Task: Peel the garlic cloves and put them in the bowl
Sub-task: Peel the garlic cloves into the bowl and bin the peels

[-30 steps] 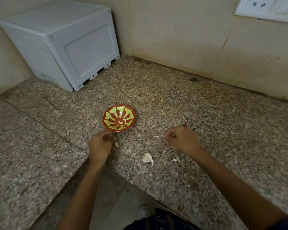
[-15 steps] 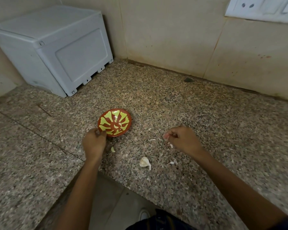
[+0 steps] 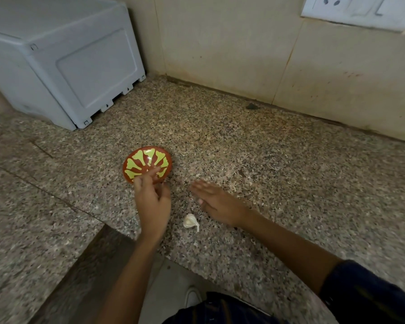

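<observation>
Nearest the person, at about 6 o'clock from the bowl, a garlic piece (image 3: 190, 222) lies on the granite tabletop (image 3: 267, 174) between the two forearms, papery white skin still on it and a small tail of skin trailing off one side. It looks light, dry and firm beneath a loose, flaky skin, so it would likely skid if pushed; a pinch across its fat middle, with a nail worked under the pointed tip, seems the surest hold.

Just beyond it at 2 o'clock, the right hand (image 3: 216, 201) hovers low over the tabletop, its fingers straight and released, holding nothing.

At 10 o'clock from the garlic, the left hand (image 3: 153, 202) reaches over the near rim of the red and yellow bowl (image 3: 147, 160). Its forefinger points out across the bowl and the other fingers look loosely spread; motion blur hides whether a clove sits in them, so their state cannot be told. No clove can be made out inside the bowl.

Farther off, at 11 o'clock, a grey plastic box (image 3: 63, 64) stands against the wall, and a white socket plate (image 3: 358, 12) sits high at 1 o'clock.
</observation>
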